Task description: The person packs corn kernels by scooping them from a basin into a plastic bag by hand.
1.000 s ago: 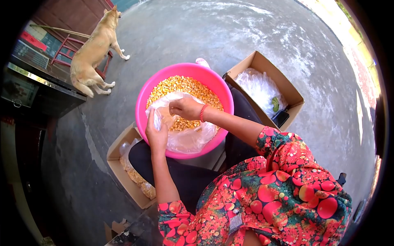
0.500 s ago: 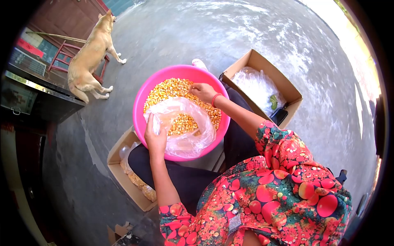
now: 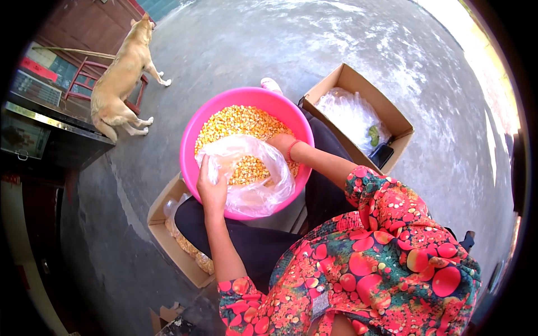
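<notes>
A pink basin (image 3: 190, 131) between my legs holds loose yellow corn kernels (image 3: 232, 120). Over its near part lies a clear plastic bag (image 3: 260, 199) with its mouth open and some kernels visible in it. My left hand (image 3: 212, 187) is closed on the bag's left edge. My right hand (image 3: 282, 144), with a red bead bracelet at the wrist, reaches down into the kernels at the basin's right side, just beyond the bag. Its fingers are hidden by the bag and corn.
At the right stands a cardboard box (image 3: 400, 134) with clear plastic bags (image 3: 350, 117) and a dark phone (image 3: 381, 155). Another box (image 3: 159, 221) at the lower left holds filled bags (image 3: 190, 249). A tan dog (image 3: 120, 81) stands near a red chair frame (image 3: 84, 78) and black cabinet (image 3: 73, 134).
My right hand has moved from over the bag's mouth out to the right and down into the kernels. My left hand keeps hold of the bag. The dog's head has turned slightly.
</notes>
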Motion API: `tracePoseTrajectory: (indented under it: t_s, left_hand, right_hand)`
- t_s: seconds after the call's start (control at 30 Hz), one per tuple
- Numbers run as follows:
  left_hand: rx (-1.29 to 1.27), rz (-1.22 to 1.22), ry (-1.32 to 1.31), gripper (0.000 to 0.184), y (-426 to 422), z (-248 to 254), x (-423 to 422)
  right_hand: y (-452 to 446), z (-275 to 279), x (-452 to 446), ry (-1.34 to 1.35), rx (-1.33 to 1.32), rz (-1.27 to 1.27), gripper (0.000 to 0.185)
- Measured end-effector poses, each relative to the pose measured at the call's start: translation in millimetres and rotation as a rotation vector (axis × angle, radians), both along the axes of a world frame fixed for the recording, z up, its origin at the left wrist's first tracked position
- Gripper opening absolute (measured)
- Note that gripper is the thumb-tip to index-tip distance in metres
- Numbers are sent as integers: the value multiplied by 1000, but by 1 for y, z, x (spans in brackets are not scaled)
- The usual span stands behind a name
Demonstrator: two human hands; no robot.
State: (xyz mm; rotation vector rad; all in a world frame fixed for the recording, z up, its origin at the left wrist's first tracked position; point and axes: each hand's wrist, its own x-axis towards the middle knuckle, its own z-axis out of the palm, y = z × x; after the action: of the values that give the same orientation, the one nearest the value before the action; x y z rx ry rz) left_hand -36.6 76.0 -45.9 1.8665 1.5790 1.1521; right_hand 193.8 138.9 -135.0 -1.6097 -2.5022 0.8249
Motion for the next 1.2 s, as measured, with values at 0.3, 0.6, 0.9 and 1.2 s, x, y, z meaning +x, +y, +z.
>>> tracePoseTrajectory:
  t_s: [0.3,0.6,0.9,1.2]
  left_hand:
    - [-6,8,20,56,-1,4,2]
    - [-65,1,-87,57,-3,6,3]
    - [-15,4,42,55,0,1,-1]
    - [-50,22,18,55,-1,5,3]
  right_hand:
    - [15,94,-2,1332,-742,-533,21]
    - [-9,111,-54,867,-10,78,18]
    - [30,38,-1,419,151,-305,19]
    - [-5,-1,-3,-35,87,74,32]
